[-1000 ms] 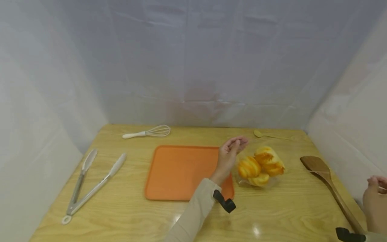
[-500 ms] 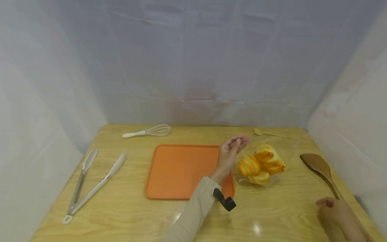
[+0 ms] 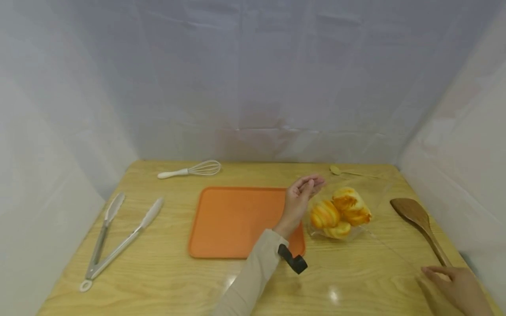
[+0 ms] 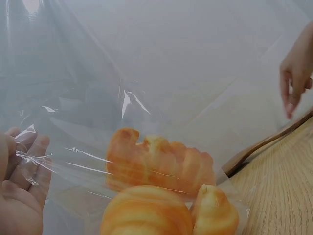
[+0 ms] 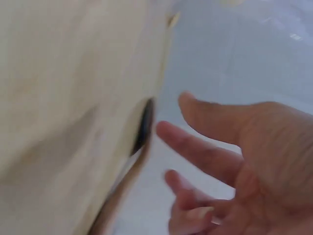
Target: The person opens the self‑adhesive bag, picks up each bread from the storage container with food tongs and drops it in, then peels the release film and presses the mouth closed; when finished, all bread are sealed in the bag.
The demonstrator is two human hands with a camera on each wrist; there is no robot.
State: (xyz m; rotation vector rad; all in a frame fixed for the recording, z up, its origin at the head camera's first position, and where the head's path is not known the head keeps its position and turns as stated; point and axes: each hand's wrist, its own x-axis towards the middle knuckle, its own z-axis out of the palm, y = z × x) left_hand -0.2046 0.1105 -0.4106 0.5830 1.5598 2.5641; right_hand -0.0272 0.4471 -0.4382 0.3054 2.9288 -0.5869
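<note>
Several golden bread pieces (image 3: 340,213) lie right of the orange tray (image 3: 229,224), with clear plastic film (image 4: 205,105) over and around them. Whether it is a bag or a loose sheet, I cannot tell. My left hand (image 3: 296,204) is above the tray's right edge and pinches the film, which bunches into creases at its fingers in the left wrist view. At the front right, my right hand (image 3: 458,285) is over the handle of the wooden spatula (image 3: 415,215). In the right wrist view its thumb and forefinger stand apart with nothing visible between them.
Open metal tongs (image 3: 118,245) lie at the left of the wooden table (image 3: 158,285). A whisk (image 3: 189,170) is at the back left and a small yellow spoon (image 3: 336,170) at the back right. Pale sheeting (image 3: 245,79) walls the back and sides.
My right hand has come in from the right edge, moving left and down over the spatula handle. A thin film edge now shows between the bread and that hand. My left hand stays put.
</note>
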